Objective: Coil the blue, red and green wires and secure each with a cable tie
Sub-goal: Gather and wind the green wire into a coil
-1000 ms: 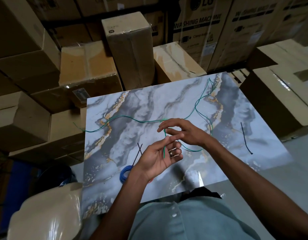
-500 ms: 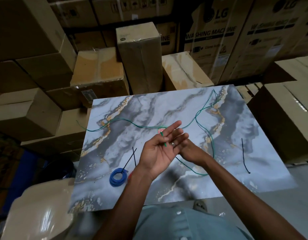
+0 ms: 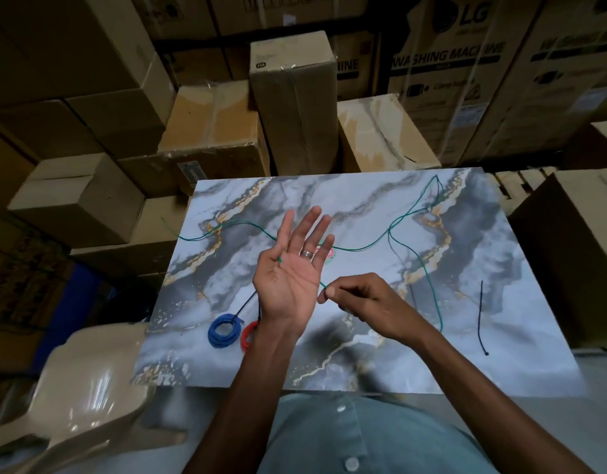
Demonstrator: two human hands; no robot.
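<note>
My left hand (image 3: 290,268) is raised palm-up over the marble tabletop (image 3: 363,354), fingers straight. The tip of the green wire (image 3: 402,239) sticks out where my thumb presses against the base of the forefinger. The wire passes behind that hand to my right hand (image 3: 358,297), which pinches it just right of the palm. The rest trails in loose loops across the far and right table. A blue coil (image 3: 223,329) and a red coil (image 3: 245,336), half hidden by my left wrist, lie at the near left. A black cable tie (image 3: 480,316) lies at the right.
More black ties (image 3: 248,302) lie by the blue coil. A small pink and green item (image 3: 330,252) shows behind my left fingers. Cardboard boxes (image 3: 291,107) crowd the far, left and right sides. A beige plastic chair (image 3: 86,388) stands at the near left.
My left hand has opened flat with fingers straight. My right hand has come out from behind it to the lower right, drawing the green wire along.
</note>
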